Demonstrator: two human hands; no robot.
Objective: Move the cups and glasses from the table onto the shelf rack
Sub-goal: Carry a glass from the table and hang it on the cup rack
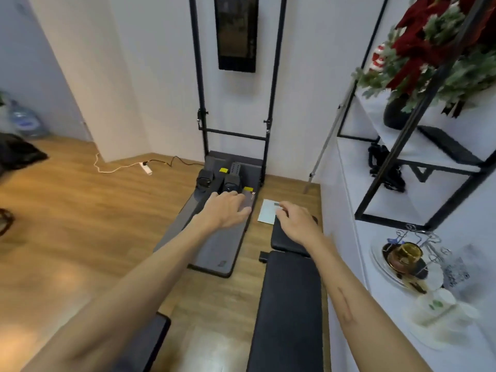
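Both arms are stretched out over the floor with nothing in them: the left hand (pixel 226 208) has its fingers spread and relaxed, and the right hand (pixel 296 221) hangs loosely curled, holding nothing. Off to the right on the white table (pixel 375 264), near the black shelf rack (pixel 402 146), wait the amber glass (pixel 405 252) on its tray (pixel 381 261) and the white cups (pixel 436 307), untouched, likely the next reach.

One head-worn wide-angle view looks forward and down (edges bowed) over the wooden plank floor (pixel 67 224), from standing height.
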